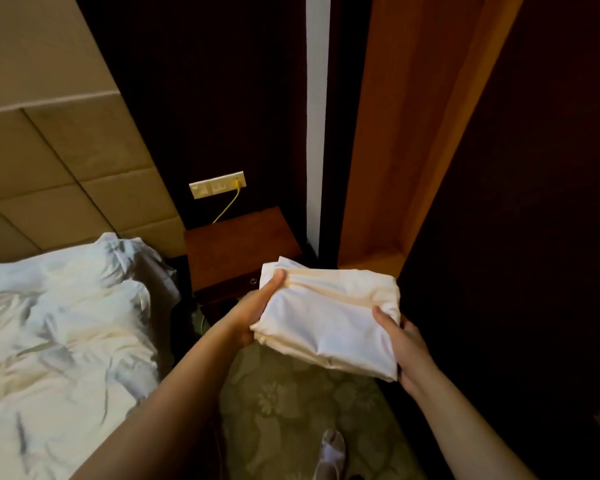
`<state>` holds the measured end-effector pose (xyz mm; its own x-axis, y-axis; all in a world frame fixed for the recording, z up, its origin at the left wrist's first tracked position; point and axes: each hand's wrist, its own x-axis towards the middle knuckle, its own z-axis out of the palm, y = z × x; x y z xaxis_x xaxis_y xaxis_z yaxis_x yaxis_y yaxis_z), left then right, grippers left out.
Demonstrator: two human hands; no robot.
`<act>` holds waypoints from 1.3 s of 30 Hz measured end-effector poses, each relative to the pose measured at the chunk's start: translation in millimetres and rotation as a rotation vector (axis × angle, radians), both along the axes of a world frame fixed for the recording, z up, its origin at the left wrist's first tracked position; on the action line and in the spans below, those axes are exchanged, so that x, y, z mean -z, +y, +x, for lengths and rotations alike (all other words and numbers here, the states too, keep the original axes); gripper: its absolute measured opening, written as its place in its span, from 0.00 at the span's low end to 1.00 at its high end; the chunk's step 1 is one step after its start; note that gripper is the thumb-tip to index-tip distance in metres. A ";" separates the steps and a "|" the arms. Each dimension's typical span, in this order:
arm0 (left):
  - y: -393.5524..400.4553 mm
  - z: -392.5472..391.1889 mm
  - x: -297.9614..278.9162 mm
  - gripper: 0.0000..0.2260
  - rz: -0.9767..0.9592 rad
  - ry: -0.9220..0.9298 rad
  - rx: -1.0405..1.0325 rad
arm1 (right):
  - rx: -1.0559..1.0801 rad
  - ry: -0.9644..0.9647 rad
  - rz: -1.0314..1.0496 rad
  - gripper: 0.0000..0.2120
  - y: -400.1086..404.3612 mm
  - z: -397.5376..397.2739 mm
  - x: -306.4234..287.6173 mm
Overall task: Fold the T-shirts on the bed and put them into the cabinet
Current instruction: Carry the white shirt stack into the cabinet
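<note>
Both forearms reach in from the bottom of the frame and meet at one folded white T-shirt, held in the air just right of centre, above the patterned carpet and in front of the open wooden cabinet that fills the upper right. The left hand comes up from the lower left with the arm stretched long; its thumb lies on top of the bundle near the far left corner while the other fingers are hidden beneath the cloth, so it grips the shirt from that side. The right hand enters from the lower right, wrist bent inward, thumb pressed onto the top of the shirt and the remaining fingers curled under its right edge, gripping it as well. The shirt looks to be one bundle of several stacked layers; whether it is more than one garment cannot be told. One bed with rumpled white bedding occupies the lower left, below a padded beige headboard. One dark wooden nightstand stands between bed and cabinet, with one wall socket plate above it and a yellow cable hanging from it. One foot in a white sock shows at the bottom centre.
</note>
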<state>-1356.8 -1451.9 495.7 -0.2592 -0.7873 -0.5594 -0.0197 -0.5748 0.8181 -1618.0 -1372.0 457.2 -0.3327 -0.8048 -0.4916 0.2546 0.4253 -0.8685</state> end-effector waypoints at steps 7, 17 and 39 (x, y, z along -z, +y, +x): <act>-155.1 -10.5 13.0 0.36 -0.042 -0.078 -0.003 | 0.019 -0.024 0.038 0.30 -150.6 -8.4 15.5; -379.2 -50.2 72.9 0.29 0.000 -0.115 0.248 | 0.231 0.047 0.135 0.42 -318.9 -16.7 80.3; -627.0 -285.1 550.4 0.22 0.073 -0.383 0.370 | 0.600 0.113 0.354 0.27 -522.9 -149.2 528.8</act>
